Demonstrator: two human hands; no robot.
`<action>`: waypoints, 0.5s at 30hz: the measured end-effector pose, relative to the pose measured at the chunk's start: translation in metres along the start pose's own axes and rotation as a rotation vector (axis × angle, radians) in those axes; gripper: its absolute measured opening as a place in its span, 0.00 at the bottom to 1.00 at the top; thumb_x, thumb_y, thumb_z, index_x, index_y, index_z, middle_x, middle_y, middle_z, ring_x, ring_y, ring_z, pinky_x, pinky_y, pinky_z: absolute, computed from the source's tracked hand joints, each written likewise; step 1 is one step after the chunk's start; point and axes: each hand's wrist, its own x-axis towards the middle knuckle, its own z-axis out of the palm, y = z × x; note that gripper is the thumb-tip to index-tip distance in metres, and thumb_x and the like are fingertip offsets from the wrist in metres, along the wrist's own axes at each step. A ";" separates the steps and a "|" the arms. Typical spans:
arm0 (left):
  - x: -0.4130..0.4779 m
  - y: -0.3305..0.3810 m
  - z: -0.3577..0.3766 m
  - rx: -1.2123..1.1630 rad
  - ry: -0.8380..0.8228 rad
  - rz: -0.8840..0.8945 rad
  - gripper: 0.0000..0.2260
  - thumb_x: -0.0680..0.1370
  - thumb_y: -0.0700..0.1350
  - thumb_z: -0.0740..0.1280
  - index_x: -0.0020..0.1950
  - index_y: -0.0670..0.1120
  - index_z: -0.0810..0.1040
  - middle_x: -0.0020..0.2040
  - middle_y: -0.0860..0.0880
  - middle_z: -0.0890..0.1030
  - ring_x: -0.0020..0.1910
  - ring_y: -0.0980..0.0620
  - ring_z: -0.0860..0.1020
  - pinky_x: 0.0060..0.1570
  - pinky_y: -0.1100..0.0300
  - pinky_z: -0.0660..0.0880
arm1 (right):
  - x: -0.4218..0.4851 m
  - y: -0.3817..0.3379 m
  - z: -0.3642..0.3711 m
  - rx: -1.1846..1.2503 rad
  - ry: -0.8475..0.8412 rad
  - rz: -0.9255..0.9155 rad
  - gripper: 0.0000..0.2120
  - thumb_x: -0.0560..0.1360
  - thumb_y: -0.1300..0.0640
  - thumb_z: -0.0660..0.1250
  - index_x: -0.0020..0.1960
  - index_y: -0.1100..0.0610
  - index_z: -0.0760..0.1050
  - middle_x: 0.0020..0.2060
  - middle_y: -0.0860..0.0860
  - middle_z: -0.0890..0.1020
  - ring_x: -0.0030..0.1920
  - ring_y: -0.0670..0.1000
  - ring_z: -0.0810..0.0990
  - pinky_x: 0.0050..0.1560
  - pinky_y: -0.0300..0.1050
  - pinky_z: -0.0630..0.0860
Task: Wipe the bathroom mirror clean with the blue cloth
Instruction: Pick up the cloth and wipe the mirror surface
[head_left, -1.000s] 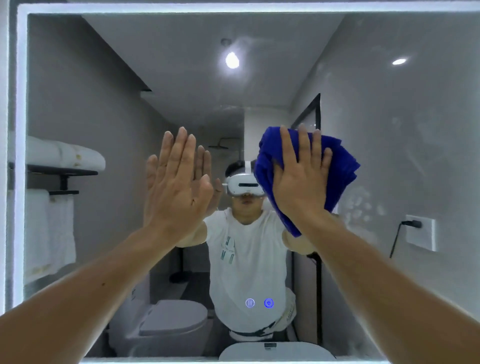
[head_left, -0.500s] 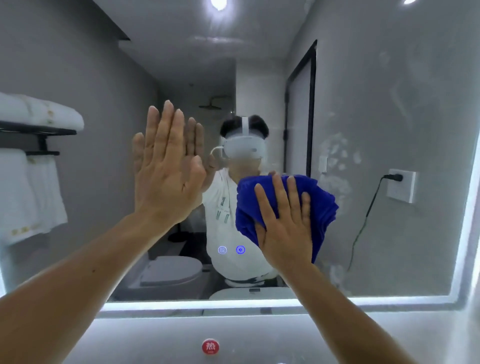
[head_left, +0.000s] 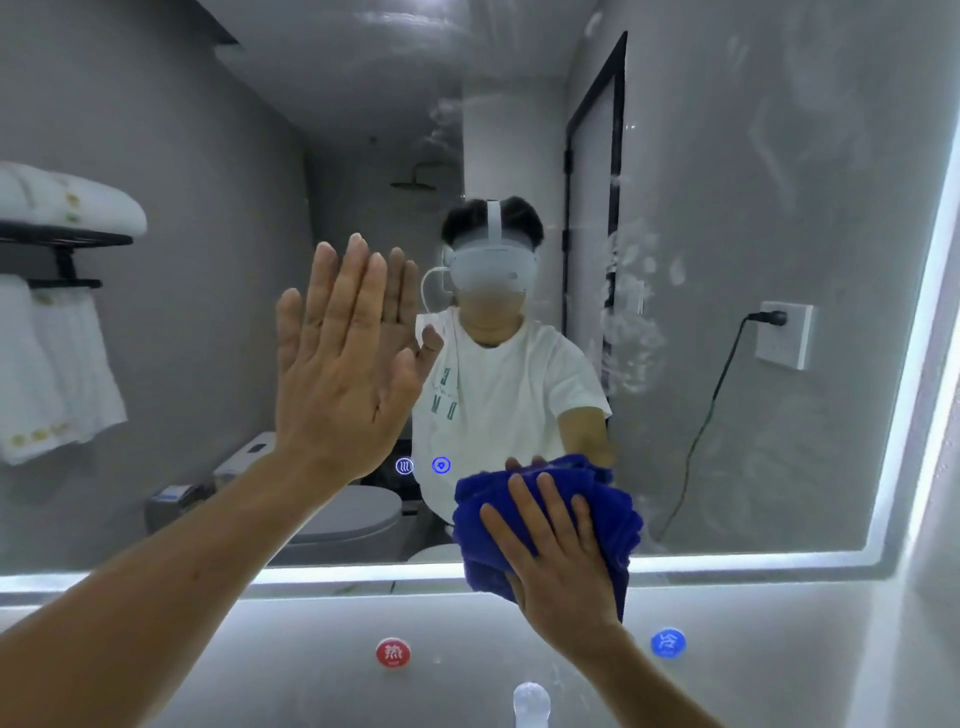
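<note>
Mirror (head_left: 727, 156) glass fills most of the view, with a lit strip (head_left: 753, 563) along its bottom edge. Against the mirror's left-centre the left hand (head_left: 343, 364) lies flat, its grip spread, fingers straight and pointing up, holding nothing. Two small glowing icons (head_left: 441, 465) sit in the glass just right of that wrist. At the mirror's bottom edge, right of centre, the blue cloth (head_left: 613, 514) is bunched under the right hand (head_left: 561, 566), whose grip is spread flat on it, pressing it to the glass and over the lit strip. Whitish smears (head_left: 634, 332) mark the mirror above the cloth.
</note>
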 end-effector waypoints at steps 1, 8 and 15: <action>-0.001 0.001 0.000 0.004 -0.016 -0.003 0.30 0.80 0.52 0.49 0.79 0.39 0.52 0.80 0.41 0.52 0.79 0.43 0.48 0.75 0.37 0.49 | 0.004 0.004 -0.004 0.019 -0.009 -0.022 0.38 0.72 0.50 0.71 0.77 0.50 0.58 0.76 0.56 0.58 0.77 0.62 0.50 0.76 0.61 0.43; -0.003 0.017 0.007 -0.011 -0.068 -0.025 0.30 0.79 0.52 0.50 0.79 0.39 0.54 0.80 0.41 0.54 0.79 0.43 0.49 0.74 0.36 0.51 | 0.123 0.081 -0.058 0.097 0.220 0.294 0.26 0.80 0.48 0.56 0.76 0.54 0.59 0.75 0.59 0.63 0.75 0.63 0.57 0.75 0.61 0.47; 0.002 0.038 0.012 -0.052 -0.047 -0.056 0.30 0.78 0.50 0.51 0.79 0.38 0.55 0.79 0.41 0.54 0.79 0.42 0.50 0.75 0.37 0.50 | 0.112 0.051 -0.037 0.122 0.290 0.399 0.26 0.83 0.47 0.52 0.79 0.54 0.52 0.76 0.59 0.61 0.77 0.61 0.54 0.76 0.59 0.46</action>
